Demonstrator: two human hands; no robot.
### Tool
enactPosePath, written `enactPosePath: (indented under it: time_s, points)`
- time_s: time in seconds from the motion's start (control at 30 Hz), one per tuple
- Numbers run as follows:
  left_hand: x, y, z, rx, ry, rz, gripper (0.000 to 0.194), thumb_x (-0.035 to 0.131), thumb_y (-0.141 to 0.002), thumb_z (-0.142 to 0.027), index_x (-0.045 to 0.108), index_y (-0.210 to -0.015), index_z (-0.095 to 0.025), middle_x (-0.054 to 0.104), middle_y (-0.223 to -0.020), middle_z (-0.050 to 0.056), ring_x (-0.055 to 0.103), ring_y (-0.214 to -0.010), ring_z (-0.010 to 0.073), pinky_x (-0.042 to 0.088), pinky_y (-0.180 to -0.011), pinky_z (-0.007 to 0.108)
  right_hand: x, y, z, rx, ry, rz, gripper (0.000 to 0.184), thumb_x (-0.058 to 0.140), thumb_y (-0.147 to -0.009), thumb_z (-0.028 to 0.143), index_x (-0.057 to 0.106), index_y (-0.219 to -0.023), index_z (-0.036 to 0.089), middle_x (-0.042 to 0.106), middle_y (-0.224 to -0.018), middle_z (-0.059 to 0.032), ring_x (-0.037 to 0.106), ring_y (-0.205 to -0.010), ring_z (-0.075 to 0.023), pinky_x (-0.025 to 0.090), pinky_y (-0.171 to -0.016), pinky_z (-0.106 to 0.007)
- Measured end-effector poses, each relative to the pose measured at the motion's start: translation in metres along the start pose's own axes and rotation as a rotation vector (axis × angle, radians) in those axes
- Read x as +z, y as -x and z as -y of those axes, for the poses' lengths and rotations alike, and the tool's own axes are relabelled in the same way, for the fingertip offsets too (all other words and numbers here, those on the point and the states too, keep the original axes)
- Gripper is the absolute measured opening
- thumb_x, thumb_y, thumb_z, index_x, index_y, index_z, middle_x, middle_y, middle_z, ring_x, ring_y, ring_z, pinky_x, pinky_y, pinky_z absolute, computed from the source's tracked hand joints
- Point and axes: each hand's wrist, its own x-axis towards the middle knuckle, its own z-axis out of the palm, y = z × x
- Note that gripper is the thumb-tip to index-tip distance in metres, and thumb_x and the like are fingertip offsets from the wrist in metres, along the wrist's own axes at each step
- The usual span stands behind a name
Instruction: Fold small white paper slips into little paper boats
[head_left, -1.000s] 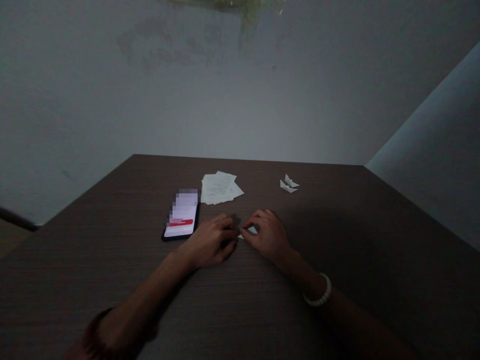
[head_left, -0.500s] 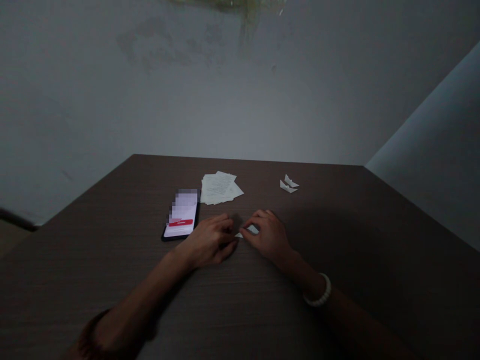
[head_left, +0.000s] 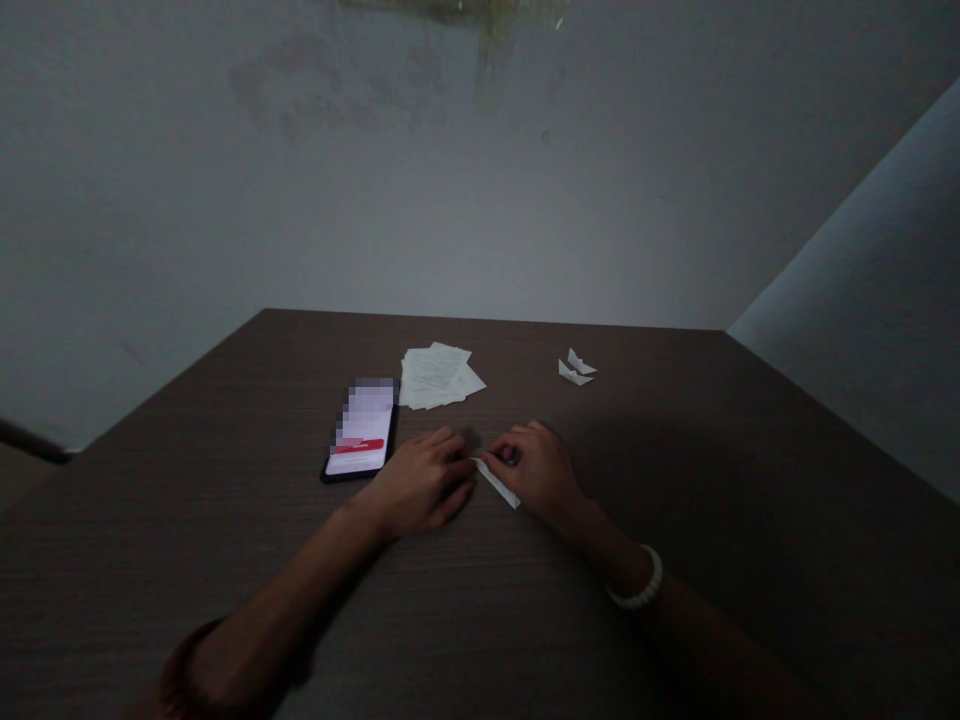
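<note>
A small strip of folded white paper (head_left: 498, 484) lies slanted on the table between my hands. My right hand (head_left: 536, 468) pinches it near its upper end, thumb and forefinger together. My left hand (head_left: 427, 480) rests on the table with its fingers curled, the tips at the paper's upper left end; the exact contact there is partly hidden. Beyond my right hand stand two little folded paper boats (head_left: 576, 368), close together.
A smartphone (head_left: 360, 440) with a lit screen lies left of my left hand. Behind it is a loose stack of printed paper pieces (head_left: 435, 375). The dark wooden table (head_left: 480, 620) meets a stained grey wall (head_left: 480, 220) at the back.
The paper has turned between my fingers: its long narrow strip now slants down toward me, where before only small white corners showed. Both hands have stayed nearly in place.
</note>
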Motion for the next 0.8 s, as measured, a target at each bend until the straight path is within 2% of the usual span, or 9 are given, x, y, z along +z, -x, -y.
enactPosePath:
  time_s: [0.1, 0.33, 0.53, 0.63, 0.8]
  points:
    - [-0.001, 0.0, -0.001, -0.025, -0.013, -0.002, 0.025, 0.051, -0.091, -0.031, 0.068, -0.102, -0.017, 0.057, -0.096, 0.01, 0.051, -0.091, 0.0251, 0.046, -0.079, 0.04, -0.001, 0.0, -0.003, -0.035, -0.028, 0.041, 0.011, 0.068, -0.084, 0.027, 0.072, -0.075, 0.021, 0.065, -0.071, -0.0006, 0.054, -0.071, -0.0159, 0.036, -0.069, -0.028]
    - [0.001, 0.003, -0.003, -0.049, -0.034, -0.019, 0.032, 0.053, -0.091, -0.038, 0.067, -0.11, -0.016, 0.057, -0.099, 0.011, 0.051, -0.093, 0.0266, 0.044, -0.08, 0.041, -0.002, 0.0, -0.012, -0.289, -0.053, 0.118, 0.014, 0.062, -0.088, 0.023, 0.074, -0.093, 0.02, 0.065, -0.084, -0.0034, 0.054, -0.08, -0.0163, 0.04, -0.075, -0.028]
    - [0.006, 0.004, -0.005, 0.022, 0.041, -0.034, 0.045, 0.057, -0.087, -0.055, 0.068, -0.107, -0.016, 0.059, -0.103, 0.012, 0.053, -0.095, 0.0275, 0.045, -0.082, 0.042, -0.01, 0.0, -0.013, -0.333, 0.076, 0.141, 0.016, 0.06, -0.089, 0.024, 0.075, -0.095, 0.022, 0.062, -0.084, -0.0042, 0.052, -0.082, -0.0175, 0.039, -0.075, -0.03]
    - [0.01, 0.004, -0.005, 0.042, 0.078, -0.026, 0.041, 0.061, -0.087, -0.049, 0.066, -0.11, -0.016, 0.061, -0.104, 0.011, 0.054, -0.097, 0.0273, 0.046, -0.083, 0.041, -0.011, 0.0, -0.016, -0.329, 0.111, 0.142, 0.016, 0.06, -0.089, 0.024, 0.075, -0.094, 0.021, 0.062, -0.084, -0.0046, 0.052, -0.083, -0.0181, 0.039, -0.074, -0.031]
    - [0.016, 0.004, -0.003, 0.063, 0.115, -0.028, 0.024, 0.057, -0.091, -0.037, 0.069, -0.095, -0.016, 0.064, -0.097, 0.009, 0.056, -0.093, 0.0245, 0.047, -0.081, 0.039, -0.01, 0.001, -0.02, -0.318, 0.115, 0.136, 0.017, 0.06, -0.088, 0.028, 0.074, -0.094, 0.02, 0.062, -0.086, -0.0052, 0.051, -0.082, -0.0186, 0.04, -0.074, -0.031]
